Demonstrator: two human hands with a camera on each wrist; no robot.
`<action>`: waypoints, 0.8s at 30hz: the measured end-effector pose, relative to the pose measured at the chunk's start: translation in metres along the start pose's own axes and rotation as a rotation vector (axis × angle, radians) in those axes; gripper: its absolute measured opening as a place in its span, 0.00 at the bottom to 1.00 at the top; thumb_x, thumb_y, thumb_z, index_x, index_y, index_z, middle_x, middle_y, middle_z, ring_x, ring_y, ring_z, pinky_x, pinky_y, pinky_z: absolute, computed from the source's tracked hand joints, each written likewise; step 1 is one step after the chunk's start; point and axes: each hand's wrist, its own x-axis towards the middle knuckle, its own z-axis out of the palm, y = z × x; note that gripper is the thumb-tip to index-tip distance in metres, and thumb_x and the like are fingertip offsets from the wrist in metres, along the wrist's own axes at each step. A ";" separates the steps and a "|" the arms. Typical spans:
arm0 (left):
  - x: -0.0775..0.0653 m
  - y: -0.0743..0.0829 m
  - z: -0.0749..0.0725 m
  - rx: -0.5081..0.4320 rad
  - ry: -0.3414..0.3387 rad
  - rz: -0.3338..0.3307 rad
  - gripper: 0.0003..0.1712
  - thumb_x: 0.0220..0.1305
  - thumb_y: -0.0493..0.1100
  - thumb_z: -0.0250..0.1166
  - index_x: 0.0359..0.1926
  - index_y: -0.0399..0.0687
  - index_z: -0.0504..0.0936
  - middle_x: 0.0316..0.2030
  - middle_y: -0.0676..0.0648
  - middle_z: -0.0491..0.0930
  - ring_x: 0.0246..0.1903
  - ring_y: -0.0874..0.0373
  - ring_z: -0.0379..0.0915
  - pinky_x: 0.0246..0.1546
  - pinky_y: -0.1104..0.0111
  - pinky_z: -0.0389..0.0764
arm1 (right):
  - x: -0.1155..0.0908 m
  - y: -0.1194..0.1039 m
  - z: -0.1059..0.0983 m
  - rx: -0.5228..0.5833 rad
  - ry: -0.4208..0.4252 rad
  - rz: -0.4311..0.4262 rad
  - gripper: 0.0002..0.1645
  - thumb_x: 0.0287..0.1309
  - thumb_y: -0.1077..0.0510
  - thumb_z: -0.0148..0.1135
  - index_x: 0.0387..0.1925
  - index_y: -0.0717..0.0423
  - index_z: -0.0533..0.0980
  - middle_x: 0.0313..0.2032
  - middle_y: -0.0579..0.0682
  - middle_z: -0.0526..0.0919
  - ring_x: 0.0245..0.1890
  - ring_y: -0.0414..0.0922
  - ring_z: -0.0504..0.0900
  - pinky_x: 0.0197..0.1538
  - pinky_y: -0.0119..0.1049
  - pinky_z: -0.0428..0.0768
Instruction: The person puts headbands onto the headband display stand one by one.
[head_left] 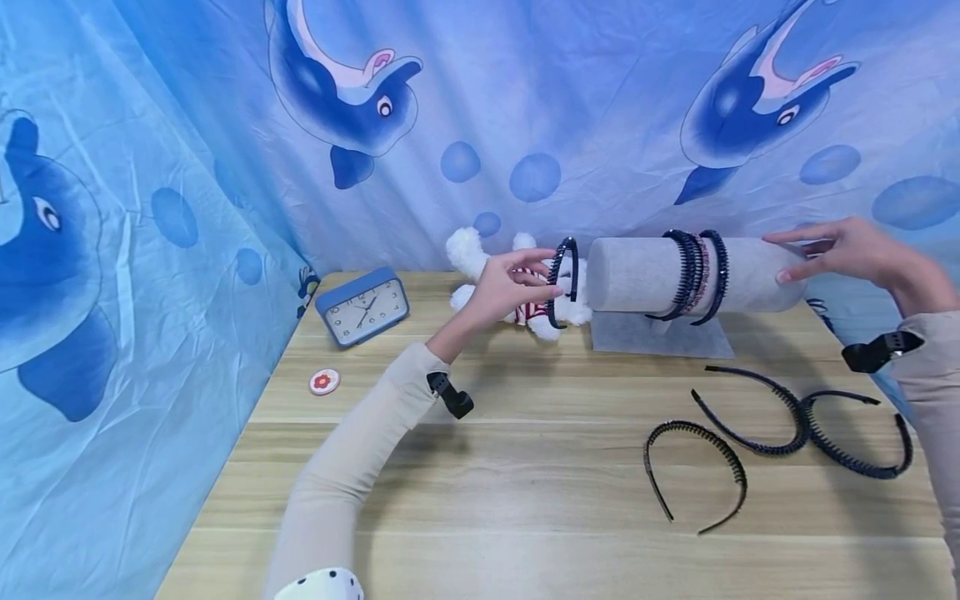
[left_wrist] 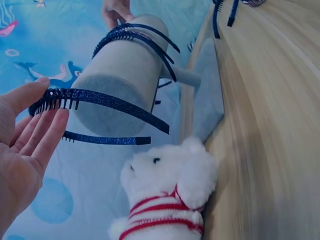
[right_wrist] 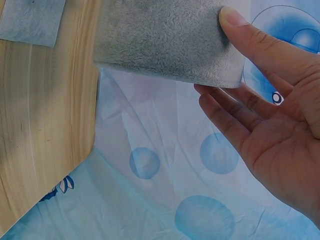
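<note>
Near the left end of the grey cylindrical headband stand (head_left: 630,275), my left hand (head_left: 498,287) pinches a dark blue toothed headband (left_wrist: 115,102) between thumb and fingers. The headband's two free ends point toward the round end of the cylinder, and glittery stones show by the thumb. My right hand (head_left: 862,254) grips the cylinder's right end, thumb on the near side and fingers at the back edge, as the right wrist view shows. Around the middle of the cylinder sit dark headbands (head_left: 718,275) and a pink stone-studded headband (head_left: 701,275).
A white plush toy (left_wrist: 170,175) in red stripes lies behind the left hand. On the wooden table (head_left: 510,500), three dark headbands (head_left: 693,427) lie at the right. A blue clock (head_left: 363,307) and a round flower disc (head_left: 325,382) are at the left.
</note>
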 end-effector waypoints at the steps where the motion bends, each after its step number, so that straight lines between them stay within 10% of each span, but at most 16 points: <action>1: 0.002 0.000 0.002 -0.005 0.003 0.007 0.33 0.54 0.38 0.79 0.62 0.47 0.82 0.43 0.45 0.84 0.40 0.56 0.87 0.43 0.65 0.90 | 0.000 0.000 0.000 -0.002 0.002 0.000 0.45 0.55 0.38 0.75 0.71 0.20 0.63 0.74 0.73 0.55 0.70 0.75 0.56 0.63 0.78 0.59; 24: 0.033 -0.008 0.042 -0.042 0.086 0.005 0.31 0.56 0.35 0.77 0.62 0.43 0.81 0.45 0.41 0.84 0.42 0.53 0.87 0.38 0.64 0.90 | 0.004 0.002 0.000 -0.006 0.008 -0.020 0.45 0.56 0.40 0.75 0.72 0.25 0.63 0.74 0.73 0.55 0.69 0.76 0.57 0.63 0.78 0.59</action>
